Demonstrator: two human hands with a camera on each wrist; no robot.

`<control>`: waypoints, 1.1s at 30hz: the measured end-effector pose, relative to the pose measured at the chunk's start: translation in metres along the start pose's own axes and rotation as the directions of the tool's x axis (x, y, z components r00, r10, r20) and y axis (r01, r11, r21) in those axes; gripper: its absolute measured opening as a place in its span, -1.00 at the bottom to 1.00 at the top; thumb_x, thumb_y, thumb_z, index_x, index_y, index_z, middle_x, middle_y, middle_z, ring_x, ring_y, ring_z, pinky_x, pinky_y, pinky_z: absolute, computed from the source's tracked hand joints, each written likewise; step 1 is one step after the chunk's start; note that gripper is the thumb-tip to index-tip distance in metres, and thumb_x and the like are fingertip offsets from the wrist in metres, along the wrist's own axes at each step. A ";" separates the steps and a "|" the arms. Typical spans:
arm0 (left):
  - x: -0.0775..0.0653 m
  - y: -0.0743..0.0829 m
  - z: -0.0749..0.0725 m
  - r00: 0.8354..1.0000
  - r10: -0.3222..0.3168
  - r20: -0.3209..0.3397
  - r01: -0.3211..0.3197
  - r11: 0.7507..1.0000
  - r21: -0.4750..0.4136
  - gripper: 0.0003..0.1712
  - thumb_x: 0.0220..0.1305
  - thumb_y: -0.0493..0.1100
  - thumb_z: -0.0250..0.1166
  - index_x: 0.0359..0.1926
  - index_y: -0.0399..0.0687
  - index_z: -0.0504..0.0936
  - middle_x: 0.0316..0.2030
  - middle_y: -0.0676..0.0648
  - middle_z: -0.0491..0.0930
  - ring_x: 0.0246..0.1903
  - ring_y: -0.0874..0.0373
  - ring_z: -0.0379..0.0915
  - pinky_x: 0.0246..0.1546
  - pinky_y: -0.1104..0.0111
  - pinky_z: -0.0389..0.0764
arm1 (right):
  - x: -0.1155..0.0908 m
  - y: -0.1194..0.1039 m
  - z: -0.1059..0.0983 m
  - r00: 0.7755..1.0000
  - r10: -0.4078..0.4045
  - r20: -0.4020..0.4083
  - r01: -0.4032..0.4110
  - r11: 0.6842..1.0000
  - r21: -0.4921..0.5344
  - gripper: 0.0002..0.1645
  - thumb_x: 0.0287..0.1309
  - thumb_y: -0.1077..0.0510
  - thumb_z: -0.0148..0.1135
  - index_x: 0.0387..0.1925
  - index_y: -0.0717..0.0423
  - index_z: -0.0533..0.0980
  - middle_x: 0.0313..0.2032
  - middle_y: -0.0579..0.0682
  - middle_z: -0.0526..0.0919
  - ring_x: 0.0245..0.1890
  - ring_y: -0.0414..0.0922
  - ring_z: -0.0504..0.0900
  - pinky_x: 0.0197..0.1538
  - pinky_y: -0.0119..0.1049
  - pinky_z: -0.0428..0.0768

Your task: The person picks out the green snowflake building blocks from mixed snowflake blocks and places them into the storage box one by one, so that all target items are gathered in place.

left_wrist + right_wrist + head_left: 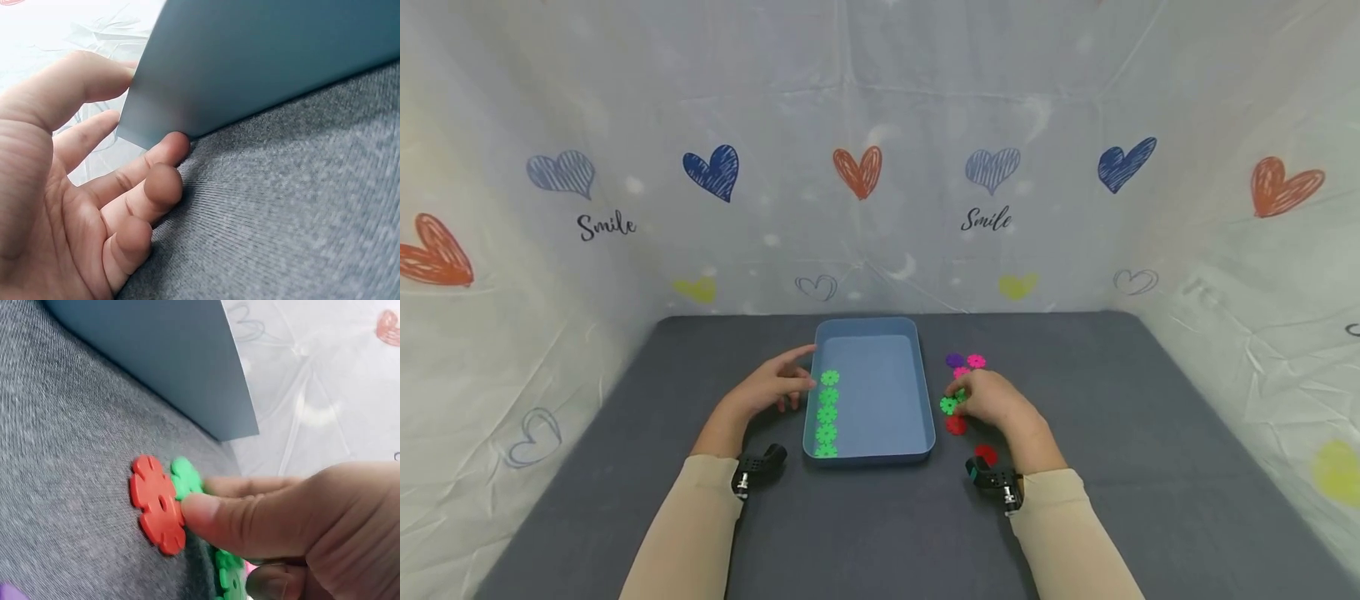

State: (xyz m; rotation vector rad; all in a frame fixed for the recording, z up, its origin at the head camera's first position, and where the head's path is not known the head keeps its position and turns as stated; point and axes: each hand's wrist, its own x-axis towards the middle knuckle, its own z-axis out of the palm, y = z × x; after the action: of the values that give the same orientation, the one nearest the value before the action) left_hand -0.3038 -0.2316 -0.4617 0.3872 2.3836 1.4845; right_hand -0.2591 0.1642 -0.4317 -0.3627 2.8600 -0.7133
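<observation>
Along the left wall inside a blue tray runs a column of several green flower-shaped plastic pieces. My left hand rests against the tray's left rim, index finger stretched along it and thumb touching; its other fingers bend loosely beside the wall in the left wrist view. Right of the tray, my right hand pinches a green flower-shaped piece between thumb and index finger, low over the cloth. A red flower-shaped piece overlaps it in the right wrist view, and another green piece shows below the thumb.
Pink and purple flower pieces lie beyond my right hand, and a red one lies nearer me by the right wrist camera. Dark grey cloth covers the table; a printed white curtain encloses the back and sides.
</observation>
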 end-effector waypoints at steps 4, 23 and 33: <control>0.000 0.002 -0.001 1.000 0.011 0.006 -0.011 1.000 -0.003 -0.10 0.38 -0.08 0.37 0.61 0.08 0.14 0.01 -0.24 0.62 -0.40 -0.03 0.54 -0.44 0.17 0.53 | 0.003 0.000 -0.001 0.998 -0.037 -0.058 0.038 0.999 0.011 -0.76 -0.02 0.31 0.55 -0.28 0.09 0.68 -0.38 -0.03 0.58 -0.33 -0.06 0.49 -0.14 -0.10 0.50; -0.002 0.002 0.000 1.000 0.009 -0.003 -0.009 1.000 -0.014 -0.12 0.39 -0.07 0.36 0.61 0.12 0.15 -0.03 -0.20 0.64 -0.43 -0.02 0.53 -0.46 0.17 0.52 | -0.014 -0.052 -0.024 0.977 -0.031 -0.210 0.179 0.655 0.735 -0.75 0.32 0.29 0.33 -0.02 0.34 0.59 -0.22 0.17 0.70 -0.18 0.13 0.75 -0.04 -0.05 0.68; -0.002 0.003 0.000 1.000 0.022 0.009 -0.022 1.000 -0.012 -0.11 0.42 -0.10 0.34 0.63 0.05 0.10 -0.03 -0.23 0.64 -0.44 -0.02 0.53 -0.49 0.17 0.51 | -0.008 -0.088 0.011 0.988 -0.094 -0.120 0.153 0.561 0.813 -0.61 0.26 0.38 0.34 0.12 0.36 0.61 -0.25 0.11 0.69 -0.15 0.05 0.77 0.05 -0.02 0.65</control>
State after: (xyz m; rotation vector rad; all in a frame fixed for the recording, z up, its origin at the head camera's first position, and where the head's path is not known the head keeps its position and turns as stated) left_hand -0.3018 -0.2308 -0.4585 0.4179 2.3702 1.5026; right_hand -0.2322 0.0861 -0.3977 -0.3796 2.1784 -1.9844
